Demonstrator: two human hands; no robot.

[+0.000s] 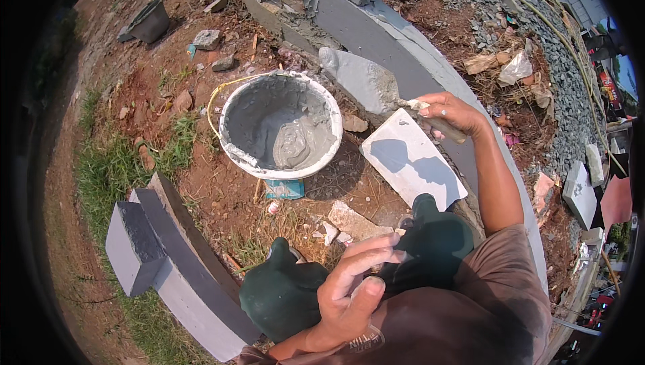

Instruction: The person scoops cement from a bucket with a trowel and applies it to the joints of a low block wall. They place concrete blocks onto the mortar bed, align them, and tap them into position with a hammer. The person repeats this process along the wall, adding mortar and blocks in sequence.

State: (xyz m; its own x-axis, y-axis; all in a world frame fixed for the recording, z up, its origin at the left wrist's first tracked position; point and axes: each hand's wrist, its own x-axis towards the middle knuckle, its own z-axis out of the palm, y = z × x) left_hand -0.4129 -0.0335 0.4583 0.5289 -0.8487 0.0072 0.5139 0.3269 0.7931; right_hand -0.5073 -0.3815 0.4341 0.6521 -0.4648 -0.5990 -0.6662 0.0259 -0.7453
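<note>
While the right grip (455, 112) clasps the trowel (381, 92), its blade (359, 77) lies leftward

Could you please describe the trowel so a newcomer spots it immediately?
Find the bucket of grey mortar near the centre. To its upper right, the right grip holds the trowel. Unlike the pale slab below, it has a broad, mortar-smeared blade.

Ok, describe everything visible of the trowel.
The trowel has a broad, grey-smeared blade, crusted rougher toward its narrow neck, and a pale, dirty handle that looks wooden. The right hand grips the handle. The blade points to the upper left of the picture, right of the mortar bucket; whether it touches the wall is unclear.
</note>
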